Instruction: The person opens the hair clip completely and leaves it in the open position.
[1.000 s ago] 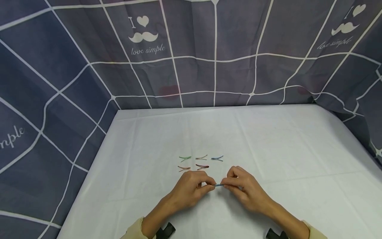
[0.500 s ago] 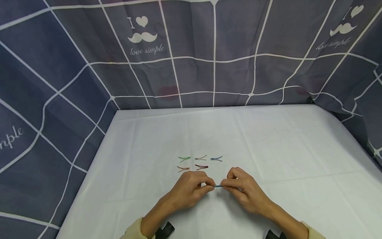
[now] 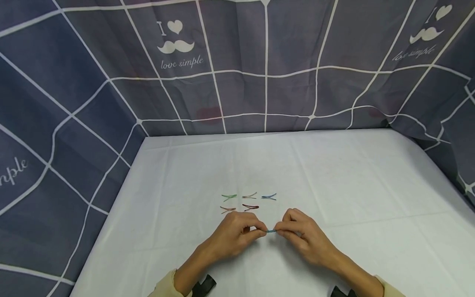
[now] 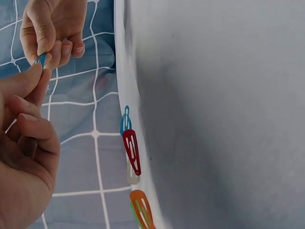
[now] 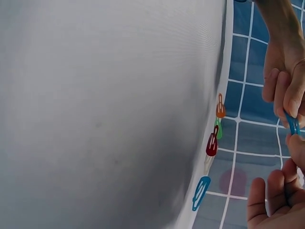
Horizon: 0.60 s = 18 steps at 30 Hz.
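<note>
A blue snap hair clip [image 3: 271,231] is held level above the white table [image 3: 356,185], one end in each hand. My left hand [image 3: 233,234] pinches its left end between thumb and forefinger. My right hand [image 3: 307,239] pinches the right end the same way. Fingertips cover both ends, though part of the clip [image 5: 293,124] shows in the right wrist view. Just beyond the hands lie more snap clips with their arms spread: a green clip [image 3: 229,197], a whitish clip [image 3: 249,196], another blue clip [image 3: 269,197], an orange clip [image 3: 227,209] and a dark red clip [image 3: 250,207].
A grey-blue curtain [image 3: 237,95] with white grid lines hangs behind the table and along its sides. The loose clips form two short rows near the table's middle. Dark straps [image 3: 204,285] sit at the wrists by the front edge.
</note>
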Each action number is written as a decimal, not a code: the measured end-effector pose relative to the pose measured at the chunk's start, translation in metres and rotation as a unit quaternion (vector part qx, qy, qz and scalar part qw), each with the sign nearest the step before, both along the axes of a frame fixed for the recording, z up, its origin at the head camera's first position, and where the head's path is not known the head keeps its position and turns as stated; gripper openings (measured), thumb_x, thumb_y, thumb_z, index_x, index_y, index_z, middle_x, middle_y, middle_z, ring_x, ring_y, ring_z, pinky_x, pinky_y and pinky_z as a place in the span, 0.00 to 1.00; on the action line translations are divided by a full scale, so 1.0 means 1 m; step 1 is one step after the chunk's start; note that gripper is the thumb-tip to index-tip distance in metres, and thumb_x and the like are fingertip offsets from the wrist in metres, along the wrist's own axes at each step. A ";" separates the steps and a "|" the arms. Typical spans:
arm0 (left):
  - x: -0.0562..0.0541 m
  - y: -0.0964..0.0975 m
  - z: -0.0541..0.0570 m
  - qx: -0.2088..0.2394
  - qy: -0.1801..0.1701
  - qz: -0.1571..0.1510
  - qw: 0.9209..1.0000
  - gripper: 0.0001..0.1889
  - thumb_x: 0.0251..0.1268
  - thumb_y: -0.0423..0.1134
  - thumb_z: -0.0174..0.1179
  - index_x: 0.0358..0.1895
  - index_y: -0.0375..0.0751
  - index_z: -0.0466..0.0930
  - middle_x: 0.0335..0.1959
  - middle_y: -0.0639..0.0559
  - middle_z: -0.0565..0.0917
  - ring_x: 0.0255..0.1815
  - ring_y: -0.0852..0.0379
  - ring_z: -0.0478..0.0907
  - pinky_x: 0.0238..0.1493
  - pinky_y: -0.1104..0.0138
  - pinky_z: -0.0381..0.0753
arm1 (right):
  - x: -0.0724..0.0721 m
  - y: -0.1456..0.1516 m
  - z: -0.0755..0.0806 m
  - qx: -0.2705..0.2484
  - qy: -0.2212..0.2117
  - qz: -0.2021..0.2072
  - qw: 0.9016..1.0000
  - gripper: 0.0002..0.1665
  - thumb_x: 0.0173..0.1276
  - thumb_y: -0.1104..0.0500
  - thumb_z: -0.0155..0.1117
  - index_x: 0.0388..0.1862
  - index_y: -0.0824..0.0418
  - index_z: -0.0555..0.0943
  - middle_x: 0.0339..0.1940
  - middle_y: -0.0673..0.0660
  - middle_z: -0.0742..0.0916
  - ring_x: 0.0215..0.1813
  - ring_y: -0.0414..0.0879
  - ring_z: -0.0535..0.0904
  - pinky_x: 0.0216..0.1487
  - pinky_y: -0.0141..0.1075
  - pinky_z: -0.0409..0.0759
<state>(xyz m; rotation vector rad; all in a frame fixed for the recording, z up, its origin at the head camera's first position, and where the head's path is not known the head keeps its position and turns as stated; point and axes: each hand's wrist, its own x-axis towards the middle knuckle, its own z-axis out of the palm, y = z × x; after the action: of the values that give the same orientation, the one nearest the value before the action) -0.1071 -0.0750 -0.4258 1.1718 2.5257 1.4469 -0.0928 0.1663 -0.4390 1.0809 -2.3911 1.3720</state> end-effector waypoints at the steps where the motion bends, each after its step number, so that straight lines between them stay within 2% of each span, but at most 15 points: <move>1: 0.000 0.000 0.000 -0.001 0.001 0.008 1.000 0.02 0.63 0.34 0.67 0.35 0.44 0.89 0.29 0.64 0.84 0.21 0.74 0.67 0.25 0.78 0.70 | 0.000 0.000 0.000 -0.001 -0.013 -0.003 1.000 0.14 0.61 0.72 0.68 0.39 0.55 0.88 0.32 0.39 0.74 0.35 0.35 0.69 0.34 0.26 0.70; 6: 0.000 0.000 0.001 -0.015 0.007 0.040 0.999 0.02 0.61 0.36 0.69 0.35 0.46 0.89 0.29 0.65 0.83 0.19 0.75 0.66 0.28 0.76 0.69 | 0.001 -0.001 0.003 0.006 -0.055 -0.012 0.998 0.13 0.66 0.68 0.67 0.44 0.52 0.87 0.35 0.38 0.78 0.38 0.36 0.72 0.37 0.29 0.73; 10: 0.000 0.000 0.002 -0.034 0.016 0.050 0.998 0.03 0.60 0.36 0.70 0.35 0.48 0.89 0.30 0.66 0.83 0.21 0.75 0.68 0.34 0.73 0.69 | 0.002 -0.002 0.002 0.004 -0.056 -0.010 0.998 0.14 0.66 0.68 0.67 0.46 0.51 0.85 0.37 0.40 0.80 0.41 0.37 0.76 0.40 0.33 0.77; 14: -0.001 0.000 0.001 -0.036 0.006 0.056 0.998 0.03 0.60 0.35 0.70 0.35 0.48 0.89 0.30 0.66 0.83 0.23 0.73 0.69 0.31 0.74 0.69 | 0.002 -0.003 0.001 -0.004 -0.052 -0.007 0.999 0.14 0.66 0.67 0.67 0.47 0.52 0.85 0.39 0.43 0.82 0.42 0.39 0.78 0.42 0.37 0.78; 18: -0.002 0.000 0.000 -0.034 -0.011 0.059 0.998 0.03 0.61 0.35 0.69 0.35 0.48 0.89 0.31 0.65 0.83 0.25 0.72 0.72 0.27 0.75 0.71 | 0.002 -0.003 0.001 -0.006 -0.055 -0.007 0.998 0.14 0.66 0.67 0.68 0.47 0.53 0.85 0.41 0.43 0.83 0.42 0.39 0.79 0.42 0.37 0.78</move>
<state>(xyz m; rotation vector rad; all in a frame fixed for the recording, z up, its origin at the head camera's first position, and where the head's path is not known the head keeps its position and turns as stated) -0.1092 -0.0747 -0.4259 1.0075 2.6489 1.3751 -0.0909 0.1628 -0.4384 1.0082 -2.4575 1.4757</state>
